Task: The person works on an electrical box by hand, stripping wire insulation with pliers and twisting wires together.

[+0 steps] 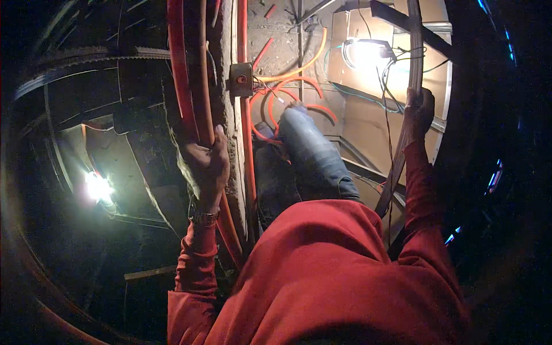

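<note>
My left hand (204,164) is closed around two long pipes, a red conduit (179,69) and a brownish-orange conduit (204,75), beside a rough wall edge (231,126). An orange length continues below that hand toward my body. On the right, my right hand (418,115) wraps around a long wooden pole (415,46), which slants down beside my legs (313,152). A square metal electrical box (241,80) sits against the wall edge between my hands, with thin wires coming out of it. Another orange conduit (249,161) runs up along that edge.
Curved orange conduit pieces (325,112) and a short red piece (263,54) lie on the floor ahead. A bright lamp (368,54) with tangled cables stands by brown boards (371,129) at right. Another lamp (99,188) glows in the dark space at left.
</note>
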Demonstrator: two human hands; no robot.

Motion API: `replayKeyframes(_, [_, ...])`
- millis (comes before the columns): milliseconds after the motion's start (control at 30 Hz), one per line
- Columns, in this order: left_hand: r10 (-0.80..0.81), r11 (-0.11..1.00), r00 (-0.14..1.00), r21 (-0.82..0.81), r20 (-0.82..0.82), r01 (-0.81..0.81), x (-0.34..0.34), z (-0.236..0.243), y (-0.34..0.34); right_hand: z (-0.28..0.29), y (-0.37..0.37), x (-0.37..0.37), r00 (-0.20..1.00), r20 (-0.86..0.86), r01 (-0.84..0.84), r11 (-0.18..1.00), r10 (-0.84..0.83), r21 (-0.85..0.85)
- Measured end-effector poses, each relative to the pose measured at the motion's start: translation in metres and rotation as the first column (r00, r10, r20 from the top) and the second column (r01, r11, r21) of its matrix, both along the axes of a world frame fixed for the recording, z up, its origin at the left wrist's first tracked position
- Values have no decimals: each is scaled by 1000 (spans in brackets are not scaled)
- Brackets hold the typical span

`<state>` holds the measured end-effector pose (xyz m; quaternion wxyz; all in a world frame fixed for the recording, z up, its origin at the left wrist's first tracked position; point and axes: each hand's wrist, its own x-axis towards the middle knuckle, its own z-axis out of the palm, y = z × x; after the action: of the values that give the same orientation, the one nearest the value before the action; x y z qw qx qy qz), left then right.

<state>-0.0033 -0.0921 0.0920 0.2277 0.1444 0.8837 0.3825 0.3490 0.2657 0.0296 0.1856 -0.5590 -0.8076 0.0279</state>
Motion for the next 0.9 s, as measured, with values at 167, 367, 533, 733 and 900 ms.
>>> replayKeyframes(167, [8,985,1000,-172,27,-3,1,1,-4,2,-1,-3,998,-48,25,998,-27,-50])
replayKeyframes(367, [17,992,997,127,-80,-7,4,-1,5,2,-1,-2,1000,-12,-9,1000,9,5])
replayKeyframes(533, [86,969,973,245,-213,-32,9,4,15,0,0,1,999,-6,-35,999,35,-12])
replayKeyframes(733, [-13,950,999,-313,40,25,-4,4,1,2,-1,-2,1000,-10,9,999,-9,-49])
replayKeyframes(900, [9,988,996,-155,-84,-22,2,-4,-8,4,-1,-2,998,-34,55,990,-60,-126])
